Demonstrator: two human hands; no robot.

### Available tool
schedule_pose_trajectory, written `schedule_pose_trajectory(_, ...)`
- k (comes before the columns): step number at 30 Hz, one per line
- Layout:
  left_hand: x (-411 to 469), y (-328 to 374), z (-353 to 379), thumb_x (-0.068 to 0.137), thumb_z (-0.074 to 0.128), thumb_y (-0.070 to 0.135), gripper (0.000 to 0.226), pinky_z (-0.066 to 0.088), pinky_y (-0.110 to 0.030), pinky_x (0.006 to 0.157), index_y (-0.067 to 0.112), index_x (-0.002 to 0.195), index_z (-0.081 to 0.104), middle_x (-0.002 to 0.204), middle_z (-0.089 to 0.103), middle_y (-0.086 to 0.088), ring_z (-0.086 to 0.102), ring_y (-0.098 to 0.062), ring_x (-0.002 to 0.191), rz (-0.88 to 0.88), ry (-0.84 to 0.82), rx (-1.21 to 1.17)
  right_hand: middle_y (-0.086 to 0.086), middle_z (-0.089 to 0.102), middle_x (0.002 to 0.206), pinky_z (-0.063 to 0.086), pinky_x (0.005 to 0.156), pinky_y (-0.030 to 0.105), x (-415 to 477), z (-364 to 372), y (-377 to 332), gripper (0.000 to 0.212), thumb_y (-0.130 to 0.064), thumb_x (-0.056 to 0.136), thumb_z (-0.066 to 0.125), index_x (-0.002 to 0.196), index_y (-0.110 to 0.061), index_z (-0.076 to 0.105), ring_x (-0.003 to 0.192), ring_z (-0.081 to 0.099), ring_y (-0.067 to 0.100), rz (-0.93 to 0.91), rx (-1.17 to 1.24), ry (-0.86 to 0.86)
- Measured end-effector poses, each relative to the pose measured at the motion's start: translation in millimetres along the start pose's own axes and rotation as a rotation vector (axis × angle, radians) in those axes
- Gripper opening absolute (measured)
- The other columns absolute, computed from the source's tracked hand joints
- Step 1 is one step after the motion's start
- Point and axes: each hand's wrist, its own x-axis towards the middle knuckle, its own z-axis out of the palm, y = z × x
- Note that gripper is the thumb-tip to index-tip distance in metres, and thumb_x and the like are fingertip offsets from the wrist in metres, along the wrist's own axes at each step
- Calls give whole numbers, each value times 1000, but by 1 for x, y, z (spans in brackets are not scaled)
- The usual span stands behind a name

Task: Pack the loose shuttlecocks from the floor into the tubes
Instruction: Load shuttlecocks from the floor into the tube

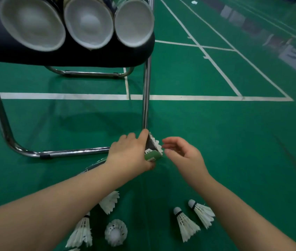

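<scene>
Left hand (129, 153) is at frame centre, just below the foot of the chrome chair leg (146, 91), fingers and thumb curled round the end of a dark-and-green tube (151, 151). White feathers of a shuttlecock (157, 143) show at the tube's mouth, on its right side. Right hand (183, 154) is just right of that mouth: fingers loosely curled, thumb out, holding nothing. Its fingertips are close to the feathers, but I can't tell if they touch. A dark strip shows on the floor (216, 142) past the left wrist; I can't tell whether it belongs to the tube. Five loose shuttlecocks are on the green floor along the bottom of the frame. One (110, 201) is partly hidden by the left forearm, one (82, 230) lies on its side at lower left, and one (115, 232) is seen end-on into its skirt. A pair at lower right (186, 223) and (203, 212) lie side by side, corks pointing up-frame. A bit of white feather is also cut off at the bottom edge. At upper left, three more tubes lie side by side on the dark chair seat (71, 57), open ends facing the camera: left tube (32, 22), middle tube (89, 20), right-hand tube (134, 20), insides white and blurred. White court lines (71, 96) cross the floor behind the chair frame.
</scene>
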Motion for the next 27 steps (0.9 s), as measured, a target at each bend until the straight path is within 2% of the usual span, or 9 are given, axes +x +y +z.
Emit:
schedule_pose_trajectory(3,-13,3,1,74,62,57,72,47,-36,79,25,130,28,105,50,-4,48,-24,96,21,41,44,-10,65,95,44,88,22,-10,-22,23,26,-5,86,55,93,-30,59,94,60,9,54,-243,119)
schedule_pose_trajectory(6,-27,5,-1,74,62,57,74,49,-35,77,25,131,28,103,51,-4,49,-24,95,24,71,63,-3,58,120,40,95,26,-25,-44,63,34,-15,89,53,122,-21,53,111,53,12,236,-632,22)
schedule_pose_trajectory(9,-40,6,-7,73,64,57,74,49,-35,76,24,130,30,95,47,-3,50,-25,95,3,102,50,4,47,135,42,97,38,-52,-58,103,50,-26,88,52,136,-22,39,120,47,23,494,-870,-35)
schedule_pose_trajectory(11,-47,9,-9,73,64,57,72,49,-36,77,24,127,30,92,44,-2,50,-26,94,-15,95,55,7,41,139,42,98,40,-69,-65,121,58,-34,87,51,140,-21,33,122,45,28,660,-864,-18)
schedule_pose_trajectory(14,-54,13,-6,73,64,56,69,49,-37,77,24,125,31,92,45,-2,49,-26,92,-25,79,86,10,38,140,41,97,41,-83,-72,138,67,-46,85,53,141,-19,28,123,42,31,809,-817,33)
schedule_pose_trajectory(18,-60,24,4,73,65,55,67,49,-37,74,23,122,33,92,46,-3,48,-26,91,-8,49,123,15,42,134,42,95,43,-91,-67,147,72,-56,81,56,134,-13,33,119,45,35,859,-735,84)
schedule_pose_trajectory(22,-65,38,15,73,65,54,64,49,-38,74,21,118,35,91,44,-3,48,-27,92,-11,22,123,15,48,127,45,86,39,-92,-60,145,77,-65,76,55,129,-13,33,110,51,34,915,-670,104)
schedule_pose_trajectory(25,-66,48,23,72,65,54,66,50,-40,77,22,121,35,101,52,-7,51,-28,99,-6,10,140,13,53,121,44,78,36,-91,-60,143,75,-63,77,55,128,-13,30,100,53,31,971,-602,100)
schedule_pose_trajectory(27,-67,54,27,72,65,54,68,50,-39,77,22,123,34,107,53,-7,50,-28,101,5,-6,163,14,52,123,42,78,36,-91,-61,143,77,-57,80,57,133,-10,26,103,53,31,1007,-510,103)
